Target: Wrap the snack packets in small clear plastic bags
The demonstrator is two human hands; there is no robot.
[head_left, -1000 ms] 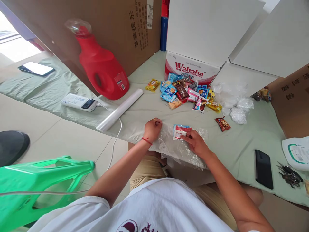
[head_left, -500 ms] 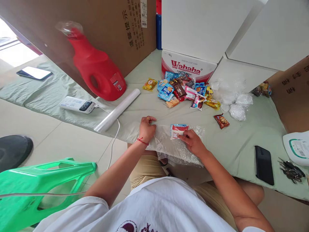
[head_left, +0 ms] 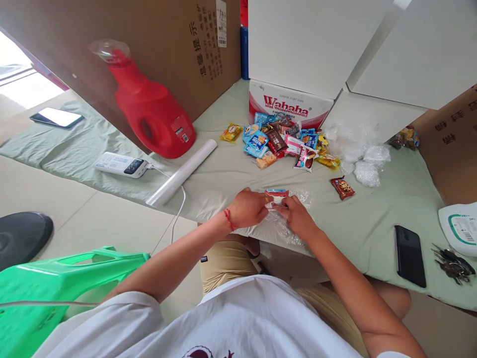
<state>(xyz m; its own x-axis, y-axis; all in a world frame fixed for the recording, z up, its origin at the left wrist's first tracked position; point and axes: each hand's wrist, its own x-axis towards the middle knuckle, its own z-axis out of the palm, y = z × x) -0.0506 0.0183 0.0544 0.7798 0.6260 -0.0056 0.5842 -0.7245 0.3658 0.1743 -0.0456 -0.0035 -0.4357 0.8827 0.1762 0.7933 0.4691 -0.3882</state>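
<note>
Fingers (head_left: 264, 203) of the left hand (head_left: 248, 208) curl at the left edge of the snack packets (head_left: 277, 198), which lie on bubble wrap (head_left: 302, 199), likely light, slick and crushable, best taken by their edges. Bent fingers of the right hand (head_left: 298, 217) touch their right; any pinch is unclear.

Right hand (head_left: 298, 216) bars the near middle; 1 passage runs between cookie packet (head_left: 342, 188) and black phone (head_left: 410, 256); snack pile (head_left: 278, 141) blocks beyond.

Cloth-covered counter (head_left: 365, 228), bubble wrap (head_left: 302, 199) at its front edge, black phone (head_left: 410, 256) near that edge, snack packets (head_left: 276, 140) heaped farther back
</note>
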